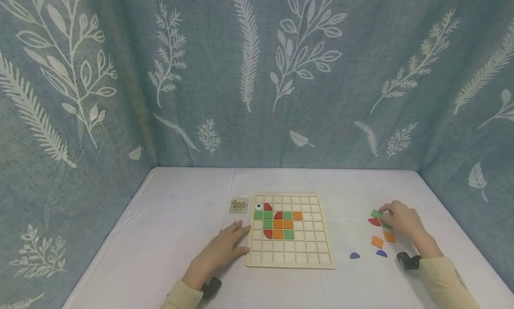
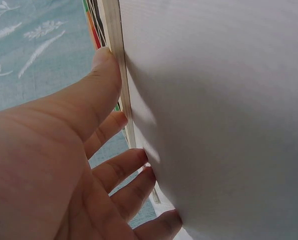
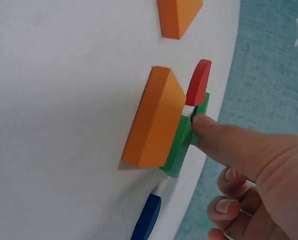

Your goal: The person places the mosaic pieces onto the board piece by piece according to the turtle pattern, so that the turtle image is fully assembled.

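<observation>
A wooden grid board (image 1: 291, 258) lies mid-table, holding red, green and orange pieces and a white eye piece (image 1: 259, 206). My left hand (image 1: 222, 248) rests at its left edge, fingers spread, with the thumb against the rim (image 2: 116, 30). Off to the right, my right hand (image 1: 404, 220) pinches a green square (image 1: 376, 213) between thumb and index finger. A second green square (image 3: 176, 150) lies under that hand, beside an orange square (image 3: 153, 120). Close by is a red quarter-round piece (image 3: 199, 82). The index fingertip is hidden in the right wrist view.
Another orange square (image 1: 377, 242) and two blue half-round pieces (image 1: 354, 256) lie nearer the front, right of the board. A small pattern card (image 1: 238, 205) sits beyond the left hand. A patterned blue-green curtain (image 1: 257, 135) borders the white table.
</observation>
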`<state>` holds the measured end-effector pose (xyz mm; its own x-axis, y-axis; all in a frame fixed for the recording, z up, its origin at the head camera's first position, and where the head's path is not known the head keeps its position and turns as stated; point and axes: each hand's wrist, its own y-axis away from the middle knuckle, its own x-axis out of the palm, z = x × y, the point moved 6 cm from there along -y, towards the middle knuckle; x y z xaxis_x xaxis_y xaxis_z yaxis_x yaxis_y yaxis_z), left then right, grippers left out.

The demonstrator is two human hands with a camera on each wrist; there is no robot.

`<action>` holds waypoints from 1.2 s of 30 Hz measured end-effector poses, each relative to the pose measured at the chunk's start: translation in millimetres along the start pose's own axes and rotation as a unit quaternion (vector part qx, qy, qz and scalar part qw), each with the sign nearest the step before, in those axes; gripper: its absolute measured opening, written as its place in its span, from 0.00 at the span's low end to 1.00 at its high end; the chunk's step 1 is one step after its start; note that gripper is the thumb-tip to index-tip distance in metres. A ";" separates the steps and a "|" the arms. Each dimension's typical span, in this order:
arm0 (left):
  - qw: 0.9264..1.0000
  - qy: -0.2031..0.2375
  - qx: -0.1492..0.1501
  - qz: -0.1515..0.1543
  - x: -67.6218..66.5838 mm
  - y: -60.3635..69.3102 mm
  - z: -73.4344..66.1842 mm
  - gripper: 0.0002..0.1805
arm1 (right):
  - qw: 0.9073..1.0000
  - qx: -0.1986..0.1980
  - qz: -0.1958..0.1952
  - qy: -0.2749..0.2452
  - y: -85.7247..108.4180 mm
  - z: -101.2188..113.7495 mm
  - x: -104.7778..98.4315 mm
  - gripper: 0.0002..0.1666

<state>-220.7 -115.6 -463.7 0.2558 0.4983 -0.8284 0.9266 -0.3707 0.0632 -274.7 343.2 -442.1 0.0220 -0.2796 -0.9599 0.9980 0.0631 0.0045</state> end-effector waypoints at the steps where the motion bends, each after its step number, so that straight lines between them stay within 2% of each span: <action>1: 1.000 0.000 0.000 0.000 -0.2 0.0 0.0 0.35 | 1.000 -0.001 -0.001 0.002 -0.1 0.2 0.2 0.15; 9: 1.000 -0.004 0.000 -0.001 0.1 -0.4 1.0 0.35 | 0.999 -0.018 -0.026 0.002 1.2 9.1 -1.8 0.16; 16: 1.000 -0.009 0.002 -0.005 0.5 -1.2 1.8 0.35 | 0.998 -0.042 -0.042 0.001 0.7 29.7 -2.0 0.15; 24: 1.000 -0.011 0.004 -0.006 0.7 -1.9 2.2 0.35 | 0.993 -0.091 -0.077 -0.009 0.8 56.7 0.9 0.12; 36: 1.000 -0.002 0.004 -0.006 -0.8 -0.8 -0.1 0.35 | 0.992 -0.098 -0.081 -0.022 -4.4 85.1 13.9 0.12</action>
<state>-221.6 -115.6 -463.0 0.2443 0.4999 -0.8309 0.9272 -0.3714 0.0491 -273.7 257.5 -431.6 -0.1314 -0.3419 -0.9305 0.9580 0.1975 -0.2079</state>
